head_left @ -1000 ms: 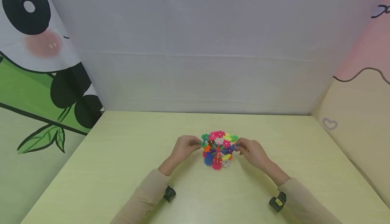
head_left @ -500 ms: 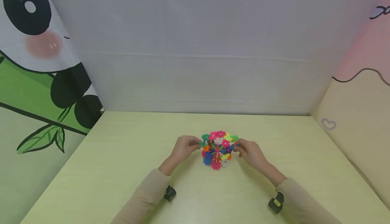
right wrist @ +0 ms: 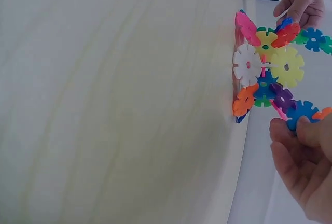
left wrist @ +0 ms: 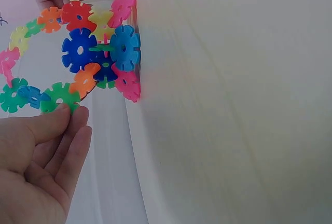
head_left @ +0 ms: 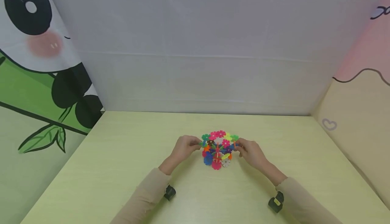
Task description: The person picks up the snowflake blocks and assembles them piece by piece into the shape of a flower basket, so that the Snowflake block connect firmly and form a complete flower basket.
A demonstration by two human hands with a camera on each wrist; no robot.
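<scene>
A basket-like build of interlocking plastic snowflake discs point(head_left: 216, 164) stands on the table, in pink, blue, green, yellow, orange, white and other colours. Its upper discs form a ring over a narrower middle and a base. My left hand point(head_left: 186, 147) pinches a green disc point(left wrist: 59, 95) on the left side of the ring between thumb and fingertips. On the opposite side, my right hand point(head_left: 252, 152) pinches a blue disc point(right wrist: 302, 114) the same way. The base discs, among them a white one point(right wrist: 247, 65), rest at the table surface.
The pale yellow table point(head_left: 122, 170) reaches back to a white fabric wall point(head_left: 195, 48). Printed panels rise at both sides, a panda picture point(head_left: 27, 7) on the left and a pink-and-cream one point(head_left: 362, 109) on the right. Small black wrist cameras point(head_left: 169, 193) hang at both sleeves.
The snowflake-disc build shifts very slightly to the left between the first two frames, and the right wrist moves a little with it. Both hands keep their pinch throughout.
</scene>
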